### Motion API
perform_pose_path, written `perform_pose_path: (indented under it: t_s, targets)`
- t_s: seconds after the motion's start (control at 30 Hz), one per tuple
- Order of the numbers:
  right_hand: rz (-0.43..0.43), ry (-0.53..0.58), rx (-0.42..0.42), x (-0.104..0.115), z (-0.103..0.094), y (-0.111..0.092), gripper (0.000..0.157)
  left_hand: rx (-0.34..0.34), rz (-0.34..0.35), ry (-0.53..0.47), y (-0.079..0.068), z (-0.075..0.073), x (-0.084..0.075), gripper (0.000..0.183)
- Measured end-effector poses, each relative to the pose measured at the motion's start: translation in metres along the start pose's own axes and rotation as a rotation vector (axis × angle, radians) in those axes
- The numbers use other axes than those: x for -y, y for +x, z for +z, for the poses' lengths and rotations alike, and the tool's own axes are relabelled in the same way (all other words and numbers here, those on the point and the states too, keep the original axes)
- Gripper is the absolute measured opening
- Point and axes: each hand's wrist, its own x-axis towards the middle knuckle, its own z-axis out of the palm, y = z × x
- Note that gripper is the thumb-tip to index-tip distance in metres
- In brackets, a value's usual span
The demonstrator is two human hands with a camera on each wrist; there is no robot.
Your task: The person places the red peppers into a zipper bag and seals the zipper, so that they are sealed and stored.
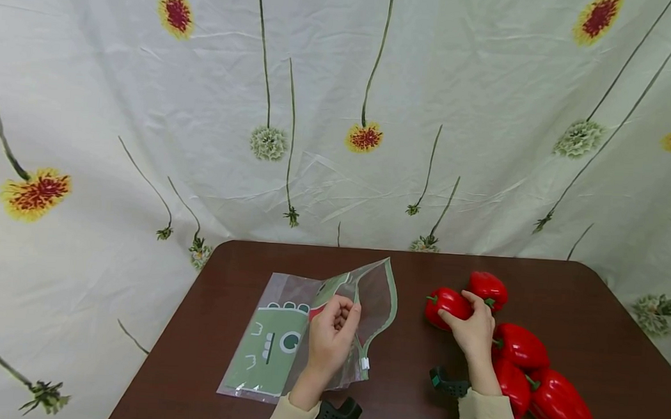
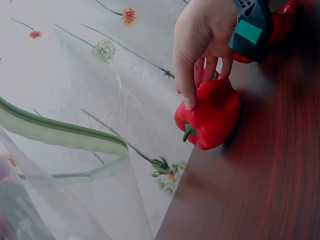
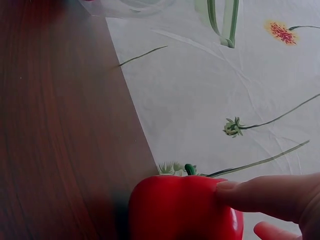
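My left hand [image 1: 331,337] grips the side of a clear plastic zip bag [image 1: 380,302] with curled fingers. The bag's green-edged mouth gapes toward the right, and a white slider [image 1: 365,363] sits at its lower corner. In the left wrist view the bag's green rim [image 2: 65,131] stands up at the left. My right hand [image 1: 474,327] holds a red bell pepper [image 1: 444,304] with a green stem, thumb on one side and fingers on the other. The right wrist view shows the thumb pressed on the pepper [image 3: 180,207]; most of the other fingers are hidden there.
Flat plastic with a green cartoon face [image 1: 266,346] lies left of the left hand; whether it is a separate bag I cannot tell. One red pepper [image 1: 488,288] sits behind the held one, and several more [image 1: 560,403] lie beside the right forearm. A flowered cloth [image 1: 313,189] hangs behind the brown table [image 1: 404,406].
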Motion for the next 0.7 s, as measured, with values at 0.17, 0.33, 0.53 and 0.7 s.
perform_pose_path:
  t_s: [0.17,0.33,0.53,0.7]
  targets:
    - [0.011,0.017,-0.010,-0.003,0.004,0.001,0.065,0.001,-0.003,0.001,-0.001,0.001,0.003,0.014]
    - [0.026,0.040,-0.026,-0.006,0.007,0.002,0.065,0.005,-0.016,-0.002,-0.007,0.005,0.028,0.013]
    - [0.048,0.070,-0.019,-0.008,0.009,0.003,0.066,0.012,-0.017,-0.016,-0.008,0.005,0.036,0.012]
    - [0.067,0.085,0.002,-0.008,0.009,0.002,0.070,0.012,-0.025,0.009,-0.009,0.006,0.036,0.013]
